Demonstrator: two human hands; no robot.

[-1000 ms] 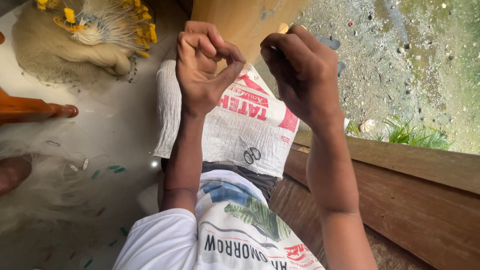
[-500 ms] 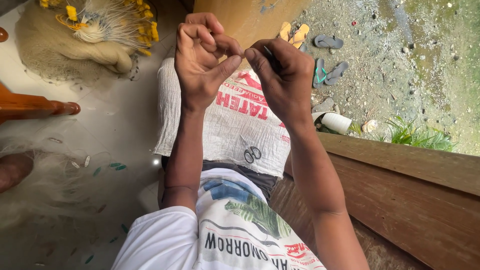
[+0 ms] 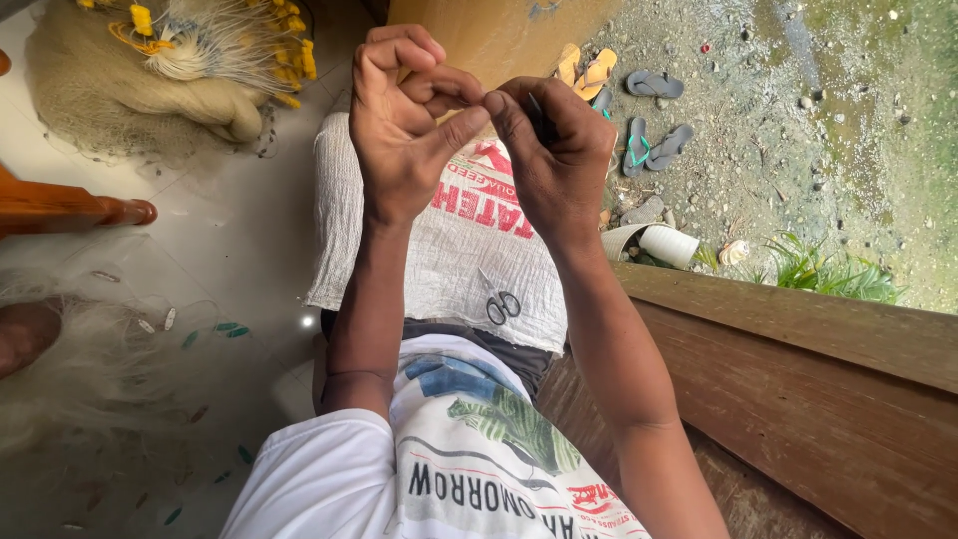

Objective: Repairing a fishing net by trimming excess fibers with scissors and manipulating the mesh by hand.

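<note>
Head view, seated person working fine line above the lap. Nearest the camera: a white printed T-shirt (image 3: 469,469) and both forearms raised. On the lap lies a white woven sack (image 3: 449,250) with red lettering, spread as a work cloth; a small pair of scissors (image 3: 502,304) rests on it, untouched, below the hands.

Above the sack the two hands meet fingertip to fingertip. The left hand (image 3: 404,140) is curled, thumb and forefinger pinched together, the other fingers arched above. The right hand (image 3: 554,150) is closed in a loose fist, thumb pressed toward the forefinger, with a thin dark tool, probably a netting needle, showing between its fingers. Whatever is pinched is too fine to resolve; it is judged to be a strand of monofilament or a mesh of fishing net, held just where the fingertips touch.

To do this step well, judged from the pose: keep the strand taut between the two pinches, work close to the fingertips so the knot seats where intended, and hold the hands over the sack so that anything dropped stays on the lap.

Farther off, left: pale fishing net (image 3: 90,359) spread on the tiled floor, and a bundled net with yellow floats (image 3: 210,50). Right: a wooden ledge (image 3: 798,339), then gravel ground with several flip-flops (image 3: 649,130) lying well apart from the hands.
</note>
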